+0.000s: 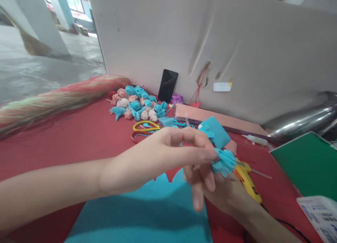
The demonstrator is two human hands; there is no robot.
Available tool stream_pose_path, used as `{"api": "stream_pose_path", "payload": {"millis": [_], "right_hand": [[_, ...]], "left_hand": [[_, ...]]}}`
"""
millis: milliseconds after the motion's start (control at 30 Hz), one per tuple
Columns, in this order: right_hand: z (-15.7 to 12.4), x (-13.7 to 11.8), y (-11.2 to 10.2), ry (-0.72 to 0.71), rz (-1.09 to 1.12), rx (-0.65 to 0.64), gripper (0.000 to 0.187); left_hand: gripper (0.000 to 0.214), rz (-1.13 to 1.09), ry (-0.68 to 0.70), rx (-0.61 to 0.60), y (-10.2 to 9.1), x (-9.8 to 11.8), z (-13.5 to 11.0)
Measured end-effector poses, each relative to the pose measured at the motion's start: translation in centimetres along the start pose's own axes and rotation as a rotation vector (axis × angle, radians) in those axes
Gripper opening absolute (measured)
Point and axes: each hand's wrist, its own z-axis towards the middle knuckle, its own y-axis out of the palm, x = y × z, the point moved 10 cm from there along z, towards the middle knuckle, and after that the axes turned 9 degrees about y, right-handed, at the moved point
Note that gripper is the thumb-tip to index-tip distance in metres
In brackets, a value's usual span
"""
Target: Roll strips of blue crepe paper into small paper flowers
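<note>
My left hand (158, 148) reaches across from the left, its thumb and forefinger pinching a small crumpled blue paper flower (224, 162). Under and behind the flower is my right hand (228, 192), its fingers curled close against the flower's base and partly hidden. Below both hands lies a large blue sheet (147, 215) with a jagged cut far edge. Just past the flower is a flat blue paper piece (216, 132). A yellow glue gun (247, 179) rests to the right of my right hand.
A pile of blue, pink and white paper flowers (135, 104) sits at the back on the red tabletop (65, 141). Yellow-and-red-handled scissors (146, 126) lie behind my left hand. A black phone (167, 85) leans on the wall. A green board (310, 165) stands at right.
</note>
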Motion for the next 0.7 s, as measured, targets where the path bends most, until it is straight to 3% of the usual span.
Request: {"api": "stream_pose_path", "payload": {"millis": [100, 233, 367, 567, 700], "right_hand": [[-0.1, 0.1, -0.5, -0.001, -0.113, 0.038, 0.052], [-0.4, 0.7, -0.5, 0.015, -0.053, 0.041, 0.055], [-0.7, 1.7, -0.1, 0.024, 0.094, 0.029, 0.062], [-0.6, 4.0, 0.1, 0.14, 0.526, -0.043, 0.047], [-0.4, 4.9, -0.1, 0.197, 0.737, -0.023, 0.037]], "left_hand": [[0.02, 0.017, -0.012, 0.007, -0.2, -0.1, 0.0], [0.017, 0.046, -0.011, 0.003, -0.1, 0.1, 0.0], [0.018, 0.119, 0.0, 0.02, -0.3, 0.1, -0.1], [0.018, 0.269, -0.021, 0.089, -1.2, 0.3, -0.3], [0.02, 0.334, -0.047, 0.101, -1.4, 0.5, -0.3]]}}
